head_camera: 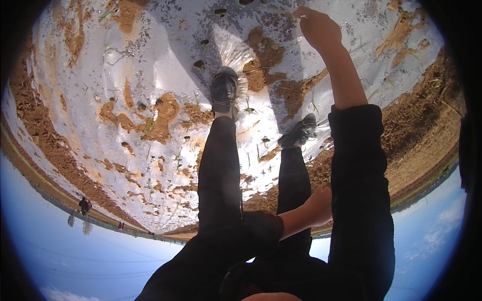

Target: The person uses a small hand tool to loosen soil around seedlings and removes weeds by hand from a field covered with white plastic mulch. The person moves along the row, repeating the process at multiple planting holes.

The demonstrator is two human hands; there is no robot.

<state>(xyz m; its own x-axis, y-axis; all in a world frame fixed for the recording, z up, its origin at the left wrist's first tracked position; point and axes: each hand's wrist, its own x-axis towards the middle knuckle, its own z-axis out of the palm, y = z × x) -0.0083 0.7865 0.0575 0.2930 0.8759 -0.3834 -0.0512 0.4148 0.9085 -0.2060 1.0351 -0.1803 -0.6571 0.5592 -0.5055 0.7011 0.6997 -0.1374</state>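
My right hand [322,32] reaches out over silver-grey plastic mulch film [180,41] on the ground. Its fingers are bent and the fingertips point down at the film; whether anything is between them I cannot tell. My left forearm crosses in front of my legs. The left hand [318,210] is beside my right leg, its fingers partly hidden behind the right sleeve [357,180]. Planting holes [199,64] with small green seedlings [204,47] run in rows through the film. Patches of brown soil [263,56] lie on top of it.
My dark shoes, the left [224,88] and the right [301,131], press creases into the film. Bare soil [425,101] and dry straw-coloured ground [425,154] border the bed at right. Another person [85,205] is far off at left. More seedlings [179,161] stand behind my feet.
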